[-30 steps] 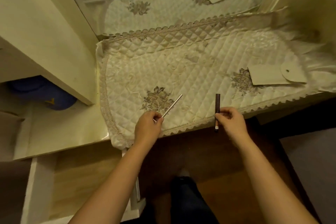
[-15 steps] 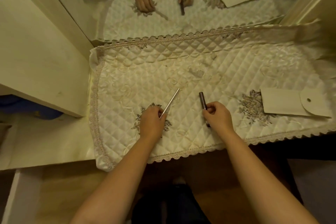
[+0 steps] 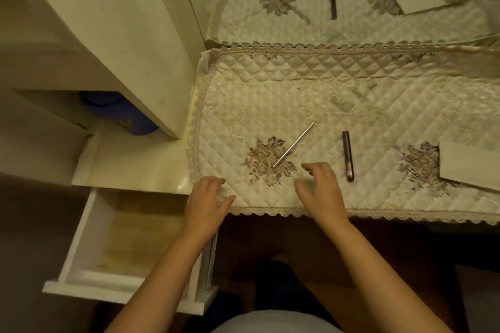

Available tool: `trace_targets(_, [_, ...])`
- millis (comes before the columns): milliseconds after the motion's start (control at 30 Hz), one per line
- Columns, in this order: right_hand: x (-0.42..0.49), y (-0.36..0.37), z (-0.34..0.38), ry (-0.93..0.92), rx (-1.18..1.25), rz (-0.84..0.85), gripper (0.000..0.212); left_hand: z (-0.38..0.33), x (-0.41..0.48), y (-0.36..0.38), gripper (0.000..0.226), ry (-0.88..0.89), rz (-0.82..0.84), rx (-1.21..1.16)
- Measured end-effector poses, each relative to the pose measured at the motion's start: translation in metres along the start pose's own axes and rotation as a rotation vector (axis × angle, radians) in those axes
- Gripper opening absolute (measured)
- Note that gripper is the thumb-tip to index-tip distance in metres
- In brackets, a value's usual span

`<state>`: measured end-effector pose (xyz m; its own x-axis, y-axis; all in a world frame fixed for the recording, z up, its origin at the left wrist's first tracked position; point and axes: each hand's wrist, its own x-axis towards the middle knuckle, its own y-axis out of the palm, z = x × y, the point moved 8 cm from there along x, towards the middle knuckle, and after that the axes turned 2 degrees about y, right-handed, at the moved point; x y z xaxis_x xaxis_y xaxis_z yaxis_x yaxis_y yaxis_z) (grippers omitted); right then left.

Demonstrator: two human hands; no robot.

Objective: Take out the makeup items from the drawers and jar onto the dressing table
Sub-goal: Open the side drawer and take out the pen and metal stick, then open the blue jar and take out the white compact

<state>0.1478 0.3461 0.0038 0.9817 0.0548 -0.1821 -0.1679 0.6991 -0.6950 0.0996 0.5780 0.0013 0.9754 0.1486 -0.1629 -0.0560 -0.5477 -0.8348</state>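
both hands have let go since half a second ago. open drawer (image 3: 121, 238), contents unclear. left hand (image 3: 207, 204) empty, fingers spread at cloth edge. silver stick (image 3: 293, 144) and dark pencil (image 3: 348, 155) lie on the table (image 3: 405, 105). right hand (image 3: 320, 192) blurred, loosely open, empty. pale board (image 3: 470, 165) cut off at right.

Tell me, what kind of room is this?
Probably a bedroom corner with a dressing table. A mirror stands behind a quilted cloth, a dark makeup pencil and a thin silver stick lie on it, and a drawer is pulled open.
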Motion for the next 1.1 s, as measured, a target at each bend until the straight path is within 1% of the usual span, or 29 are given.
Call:
trace_targets(100, [-0.023, 0.045, 0.044, -0.153, -0.057, 0.144, 0.040, 0.042, -0.039, -0.019, 0.035, -0.056, -0.020, -0.004])
trace_targets(200, [-0.047, 0.086, 0.080, -0.269, -0.116, 0.213, 0.043, 0.095, -0.086, -0.035, 0.038, -0.143, -0.046, 0.007])
trace_targets(267, [-0.061, 0.112, 0.099, -0.317, -0.165, 0.238, 0.047, 0.132, -0.117, -0.041, 0.043, -0.204, -0.019, 0.001])
trace_targets(400, [-0.071, 0.149, 0.125, -0.295, -0.235, 0.241, 0.050, 0.190, -0.161, -0.042, 0.055, -0.198, 0.101, 0.017])
trace_targets(500, [-0.065, 0.168, 0.132, -0.238, -0.268, 0.211, 0.050, 0.222, -0.178, -0.037, 0.064, -0.247, 0.169, -0.032])
trace_targets(600, [-0.060, 0.177, 0.128, -0.171, -0.280, 0.154, 0.047, 0.239, -0.183, -0.025, 0.067, -0.206, 0.233, 0.036])
trace_targets(667, [-0.058, 0.177, 0.125, -0.143, -0.274, 0.097, 0.043, 0.245, -0.183, -0.017, 0.062, -0.139, 0.249, 0.121])
trace_targets(767, [-0.056, 0.177, 0.125, -0.128, -0.291, 0.050, 0.040, 0.249, -0.178, -0.018, 0.049, -0.067, 0.159, 0.136])
trace_targets(833, [-0.054, 0.177, 0.124, -0.108, -0.290, 0.065, 0.040, 0.250, -0.175, -0.022, 0.043, -0.034, 0.080, 0.113])
trace_targets(900, [-0.052, 0.177, 0.123, -0.099, -0.302, 0.079, 0.042, 0.249, -0.172, -0.025, 0.039, 0.003, 0.035, 0.125])
trace_targets(1000, [-0.049, 0.178, 0.123, -0.132, -0.383, 0.064, 0.043, 0.246, -0.163, -0.028, 0.038, 0.038, 0.026, 0.145])
trace_targets(1100, [-0.045, 0.180, 0.124, -0.157, -0.449, 0.024, 0.042, 0.242, -0.147, -0.033, 0.043, 0.046, 0.015, 0.136])
